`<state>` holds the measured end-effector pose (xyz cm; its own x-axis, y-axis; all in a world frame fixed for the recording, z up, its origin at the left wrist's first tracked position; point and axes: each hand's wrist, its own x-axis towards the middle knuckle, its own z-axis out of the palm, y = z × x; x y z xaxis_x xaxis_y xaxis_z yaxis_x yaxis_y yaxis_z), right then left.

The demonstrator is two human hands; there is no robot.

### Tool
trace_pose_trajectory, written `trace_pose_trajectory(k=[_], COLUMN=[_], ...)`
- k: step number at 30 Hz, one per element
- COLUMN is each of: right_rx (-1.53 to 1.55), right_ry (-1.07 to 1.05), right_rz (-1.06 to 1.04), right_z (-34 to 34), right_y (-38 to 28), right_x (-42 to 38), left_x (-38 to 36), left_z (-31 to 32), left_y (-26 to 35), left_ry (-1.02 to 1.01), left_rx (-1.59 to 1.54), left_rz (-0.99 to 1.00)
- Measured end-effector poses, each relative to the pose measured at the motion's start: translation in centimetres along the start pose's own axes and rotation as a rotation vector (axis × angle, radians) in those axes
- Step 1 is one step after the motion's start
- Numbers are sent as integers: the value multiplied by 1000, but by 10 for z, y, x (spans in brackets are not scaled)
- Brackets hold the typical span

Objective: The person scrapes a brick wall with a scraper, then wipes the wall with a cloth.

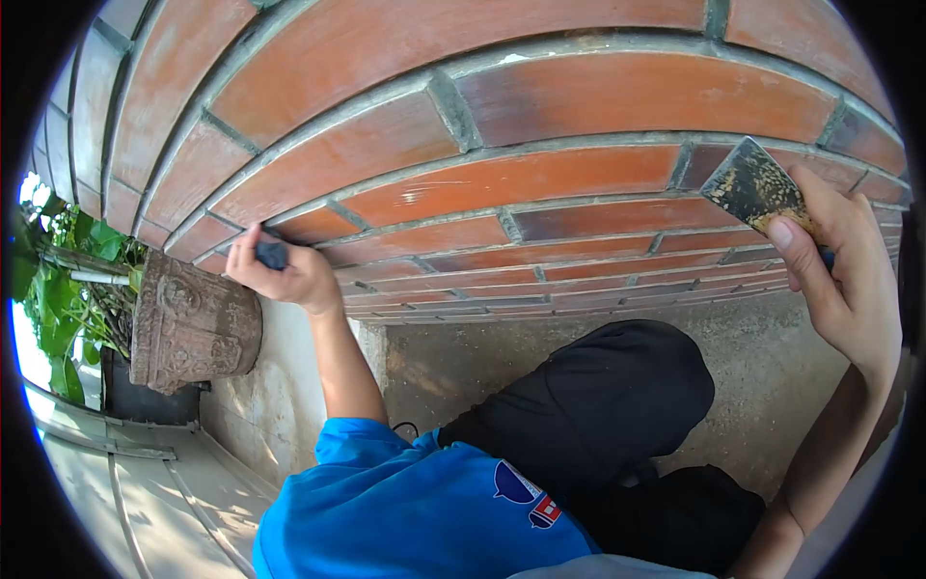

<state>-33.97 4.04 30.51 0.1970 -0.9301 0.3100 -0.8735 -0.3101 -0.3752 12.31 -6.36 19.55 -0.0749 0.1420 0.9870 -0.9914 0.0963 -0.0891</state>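
Note:
My left hand [287,273] is against the brick wall [434,198] on the left, fingers closed around a small dark grey-blue block [271,255]. Most of the block is hidden in the grip, so I cannot tell its kind. Over on the right, my right hand [844,261] grips a scraper [745,183]. Its flat, squarish dark blade is tilted up and overlaps the bricks in this view. Tan crumbs cling to the blade. The handle is mostly covered by my fingers. Grey mortar joints run between the orange-red bricks.
A carved clay planter [198,323] with leafy plants [68,299] stands at the left, near the wall's end. Below the wall lies a concrete floor [453,362]. My bent knee [627,376] in dark trousers is close to the wall. Pale metal panelling [145,502] fills the lower left.

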Motion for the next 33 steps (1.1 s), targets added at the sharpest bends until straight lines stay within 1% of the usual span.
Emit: trace_pose_trajectory(k=[1, 2, 3, 4, 5, 6, 7, 8, 9, 10, 12, 13, 15, 16, 17, 18, 19, 20, 22, 23, 24, 25, 26, 27, 28, 30, 31, 32, 33], right_rx=[84, 18, -47, -34, -25, -22, -19, 15, 49, 84, -3, -50, -42, -24, -7, 18, 37, 56, 94, 114, 130, 143, 130, 115, 98, 42, 15, 14, 19], right_ry=[72, 67, 65, 49, 36, 6, -25, -59, -96, -138, -68, -33, -16, -19, -22, -32, -39, -47, -36, -52, -67, -79, -78, -75, -75, -3, 26, -8, -43], right_rz=[-2, -52, -101, -133, -166, -185, -205, -201, -198, -192, -235, -258, -290, -298, -306, -306, -299, -293, -290, -288, -283, -271, -301, -334, -369, -402, -417, -362, -310], right_z=[11, 13, 14, 17, 22, 24, 25, 25, 25, 26, 33, 35, 32, 31, 31, 30, 29, 28, 27, 26, 24, 21, 18, 14, 10, 2, 0, -7, -15], right_y=[6, 6, 6, 7, 7, 6, 5, 2, 1, -1, -4, -5, -9, -9, -9, -7, -4, -2, 0, 0, 1, 2, 4, 4, 5, 6, 6, 4, 0], right_x=[-6, -4, -2, 3, 9, 13, 18, 21, 24, 25, 23, 21, 19, 18, 17, 16, 15, 13, 15, 16, 17, 17, 17, 19, 20, 20, 18, 16, 14], left_x=[-3, -3, 5, 12, 8, 9, 10, 8, 3, -12, -23, -25, -27, -25, -26, -22, -20, -8, -8, -5, 0, 7, 14, 16, 24, 48, 63, 77, 85], left_z=[0, 2, 4, 4, 7, 10, 10, 8, 5, 3, -12, -14, -8, -7, -4, -5, -4, -2, 0, -3, -4, -1, 0, 2, 10, 23, 22, 18, 22], left_y=[-39, -69, -72, -72, -64, -32, 5, 46, 80, 103, 140, 134, 116, 95, 69, 43, 13, -19, -96, -129, -145, -143, -139, -136, -117, -42, -11, 19, 50], left_ry=[37, 111, 153, 195, 184, 173, 134, 81, -1, -70, -361, -348, -303, -256, -177, -142, -77, -7, 104, 107, 110, 181, 247, 224, 237, 258, 170, 80, 63], left_rx=[13, -3, 14, 30, -56, -141, -91, -166, -258, -378, -500, -465, -416, -366, -351, -266, -151, -56, -9, 33, 72, -87, -250, -159, -204, -288, -122, 47, -159], left_rz=[-174, -426, -452, -482, -495, -507, -414, -378, -252, -173, 164, 163, 166, 108, 120, 76, -27, -59, -393, -457, -525, -648, -769, -643, -570, -436, -206, 25, 64])
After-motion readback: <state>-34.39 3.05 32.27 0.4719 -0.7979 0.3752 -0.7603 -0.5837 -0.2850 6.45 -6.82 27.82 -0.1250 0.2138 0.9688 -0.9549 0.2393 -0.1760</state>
